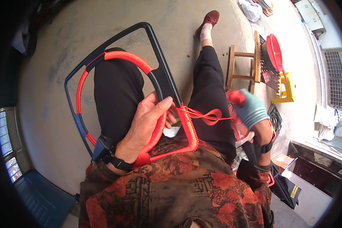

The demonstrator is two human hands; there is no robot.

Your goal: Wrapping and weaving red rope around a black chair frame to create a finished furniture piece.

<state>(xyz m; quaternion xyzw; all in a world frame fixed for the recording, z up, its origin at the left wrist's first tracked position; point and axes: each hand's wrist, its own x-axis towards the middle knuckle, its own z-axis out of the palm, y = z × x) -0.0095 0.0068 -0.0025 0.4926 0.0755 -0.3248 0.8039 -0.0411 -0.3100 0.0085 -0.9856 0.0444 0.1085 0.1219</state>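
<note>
A black tubular frame (164, 72) with a round inner ring lies across my lap, over my left thigh. Red cord wrapping (192, 135) covers parts of the ring and the near right corner. My left hand (146, 121), bare, grips the frame where ring and outer bar come close. A bit of something green (175, 121) shows under its fingers; its kind is hidden. From the frame's right bar a loose red ribbon (212, 116) loops across to my right hand (249, 108). That hand wears a grey-blue ribbed glove with red fingers, closed on the ribbon and slightly blurred.
A wooden stool (245, 55) lies on its side at the right, with a red basket (274, 51) and a yellow plastic stool (288, 89) beyond it. A black bag (287, 188) lies at lower right, and a blue panel (41, 197) stands at lower left.
</note>
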